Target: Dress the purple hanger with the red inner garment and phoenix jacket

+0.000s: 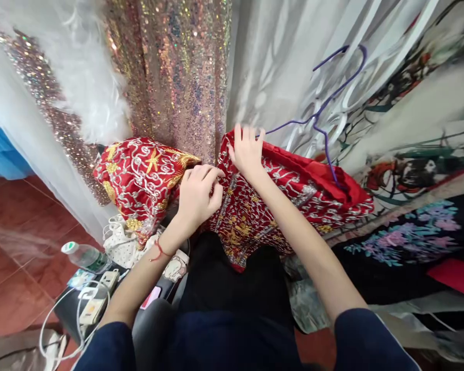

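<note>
A red embroidered garment, with silver scrollwork and gold flowers, lies across my lap. Inside its red-lined opening sits a purple hanger, with the hook end sticking up. My right hand is at the garment's upper left corner, fingers bent over the edge beside the hanger's arm; the fingertips are blurred. To its left, my left hand is curled over the garment's middle, thumb and forefinger bent toward each other. What it pinches, if anything, is hidden. Another red and gold embroidered piece spreads out beyond my left hand.
Sequined cloth and white fluffy fabric hang ahead. White hangers and a floral black garment are at right. At lower left are a plastic bottle, a power strip with a white cable, and a phone.
</note>
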The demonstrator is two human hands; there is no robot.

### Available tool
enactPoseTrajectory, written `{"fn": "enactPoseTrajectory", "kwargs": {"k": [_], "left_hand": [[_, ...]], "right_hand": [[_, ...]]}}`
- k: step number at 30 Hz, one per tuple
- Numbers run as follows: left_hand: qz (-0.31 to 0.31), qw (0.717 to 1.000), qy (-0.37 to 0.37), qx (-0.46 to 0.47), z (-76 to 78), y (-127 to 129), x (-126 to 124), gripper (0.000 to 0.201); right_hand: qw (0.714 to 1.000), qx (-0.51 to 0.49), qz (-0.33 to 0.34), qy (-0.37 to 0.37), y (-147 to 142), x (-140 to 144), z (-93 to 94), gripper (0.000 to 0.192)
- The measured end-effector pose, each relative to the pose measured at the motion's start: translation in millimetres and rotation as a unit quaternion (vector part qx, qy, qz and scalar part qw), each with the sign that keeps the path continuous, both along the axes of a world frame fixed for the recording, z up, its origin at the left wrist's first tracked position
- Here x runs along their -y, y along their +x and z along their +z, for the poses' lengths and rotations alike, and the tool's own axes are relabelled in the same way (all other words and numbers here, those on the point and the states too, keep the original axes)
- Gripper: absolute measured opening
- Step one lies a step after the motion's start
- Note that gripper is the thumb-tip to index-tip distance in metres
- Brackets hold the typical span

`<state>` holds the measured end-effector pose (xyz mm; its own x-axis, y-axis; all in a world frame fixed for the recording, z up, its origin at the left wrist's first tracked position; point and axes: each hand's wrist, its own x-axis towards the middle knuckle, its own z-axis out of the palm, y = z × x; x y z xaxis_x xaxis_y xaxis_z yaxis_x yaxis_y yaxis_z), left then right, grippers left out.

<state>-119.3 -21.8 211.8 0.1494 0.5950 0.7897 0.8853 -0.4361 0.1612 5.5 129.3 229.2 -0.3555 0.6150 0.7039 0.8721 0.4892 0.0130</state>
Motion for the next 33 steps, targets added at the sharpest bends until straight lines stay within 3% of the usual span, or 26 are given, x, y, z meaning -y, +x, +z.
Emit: {"fn": "enactPoseTrajectory", "kwargs": {"k": [2,5,9,14,17,22,27,33], "left_hand": [[-0.008,0.997,-0.040,0.063,-16.4,10,-17,0.026],[-0.016,0.983,-0.042,0.180,-36.0,18,-47,0.043],[-0.078,0.932,-0.069,0.346,-47.8,27,-73,0.041],[-0.216,0.855,-0.145,0.449,-52.5,32,-66,0.038],[-0.233,0.829,-0.167,0.480,-52.6,28,-57,0.035],[-0.215,0.793,-0.218,0.528,-46.5,25,-53,0.050],[-0.246,0.785,-0.178,0.540,-38.8,29,-54,0.043],[-0.229,0.834,-0.164,0.474,-29.2,31,-53,0.040]], "right_hand": [[0.999,0.043,0.000,-0.025,17,-5,-5.7,0.048],[0.997,0.063,0.051,-0.016,37,13,-12.5,0.046],[0.990,0.047,0.133,-0.018,60,43,-7.2,0.044],[0.973,0.073,0.213,-0.054,89,49,6.6,0.036],[0.969,0.095,0.228,-0.033,102,51,9.1,0.028],[0.968,0.100,0.228,-0.017,117,61,9.5,0.046],[0.962,0.077,0.255,-0.056,122,66,14.1,0.050],[0.963,0.044,0.246,-0.104,121,70,19.4,0.045]]}}
